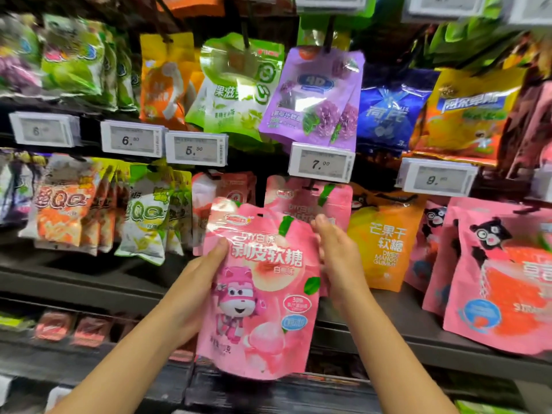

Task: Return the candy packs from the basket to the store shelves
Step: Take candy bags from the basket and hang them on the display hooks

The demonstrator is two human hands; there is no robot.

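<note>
Store shelves (89,282) behind; left hand (194,282) grips pink candy pack (260,294), thumb on front; right hand (337,258) fingers straight, together, against pack edge

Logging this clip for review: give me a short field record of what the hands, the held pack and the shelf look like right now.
held item: pink candy pack
left hand: grips the pack's left edge, thumb on front
right hand: at the pack's right edge, fingers straight
matching stock: same pink pack hanging behind
price tag above: 7.00
neighbour right: orange mango gummy pack
basket: not in view
</note>
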